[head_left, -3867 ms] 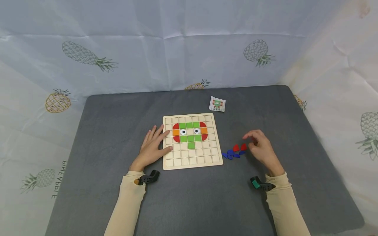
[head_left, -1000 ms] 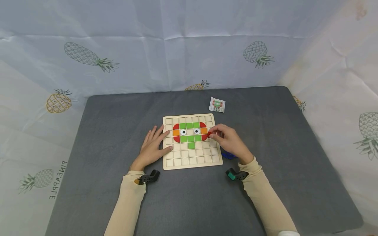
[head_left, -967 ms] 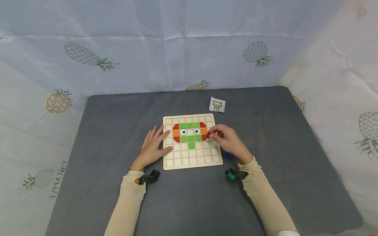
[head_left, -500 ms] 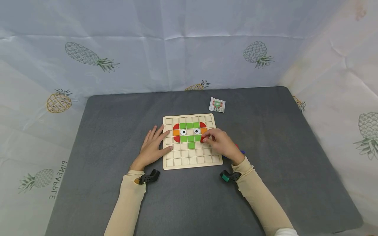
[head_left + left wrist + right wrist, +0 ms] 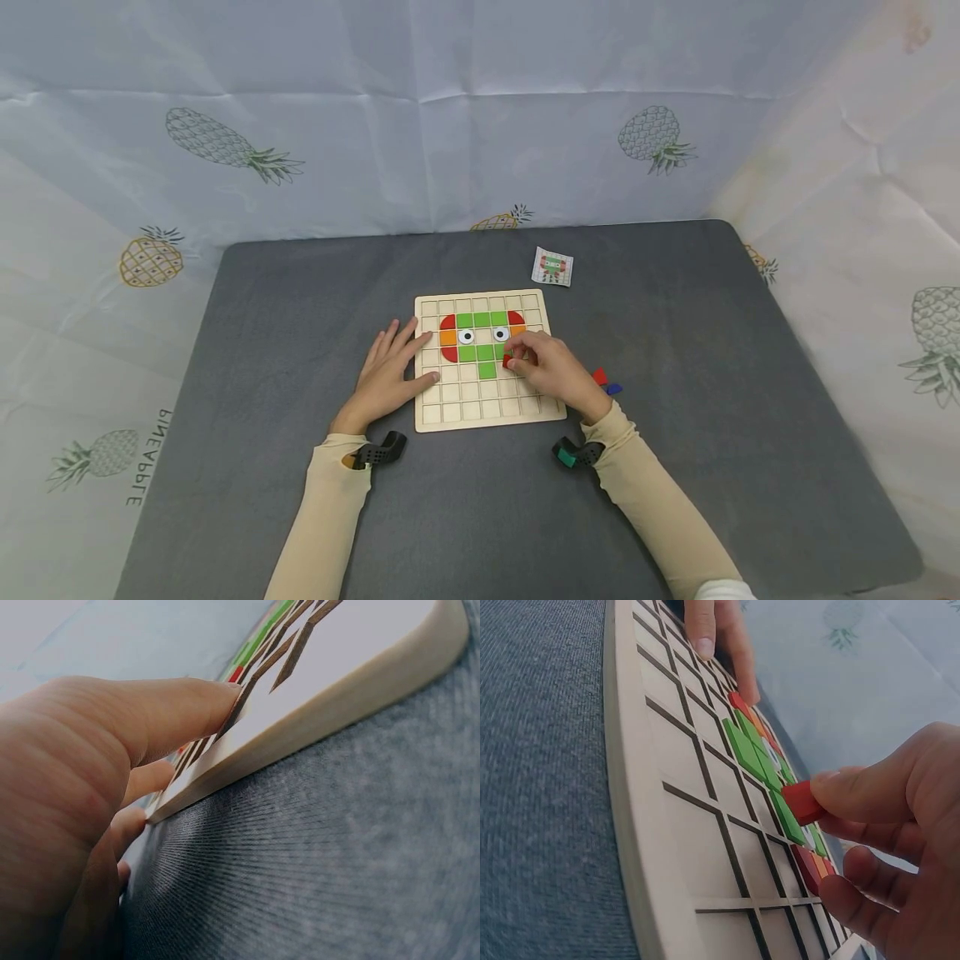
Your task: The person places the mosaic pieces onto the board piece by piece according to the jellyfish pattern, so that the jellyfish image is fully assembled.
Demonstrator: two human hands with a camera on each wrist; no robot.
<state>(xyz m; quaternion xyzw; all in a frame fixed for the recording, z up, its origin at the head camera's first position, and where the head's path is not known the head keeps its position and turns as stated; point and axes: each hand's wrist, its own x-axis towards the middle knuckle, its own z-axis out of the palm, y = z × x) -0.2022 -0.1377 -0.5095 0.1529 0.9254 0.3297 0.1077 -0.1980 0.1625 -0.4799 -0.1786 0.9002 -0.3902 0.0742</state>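
A wooden grid board (image 5: 450,413) lies on the table, with green tiles (image 5: 486,370), red corner tiles (image 5: 448,354), orange tiles (image 5: 447,337) and two eye tiles (image 5: 466,337) forming a face. My left hand (image 5: 382,383) rests on the board's left edge with fingers spread; in the left wrist view its thumb (image 5: 180,712) touches the rim. My right hand (image 5: 551,368) pinches a small red tile (image 5: 801,802) between thumb and fingers. That tile is tilted just over the board, beside the lower green tiles. Part of the board's right side is hidden by this hand.
Right of the board lie a loose red tile (image 5: 600,377) and a blue piece (image 5: 614,389); other loose pieces are hidden behind the right wrist. A small picture card (image 5: 552,267) showing a similar face lies behind the board on the grey table (image 5: 450,517).
My right hand took a red tile from the loose pieces, carried it left over the board, and moved further left and slightly nearer me during the last second. My left hand stayed still.
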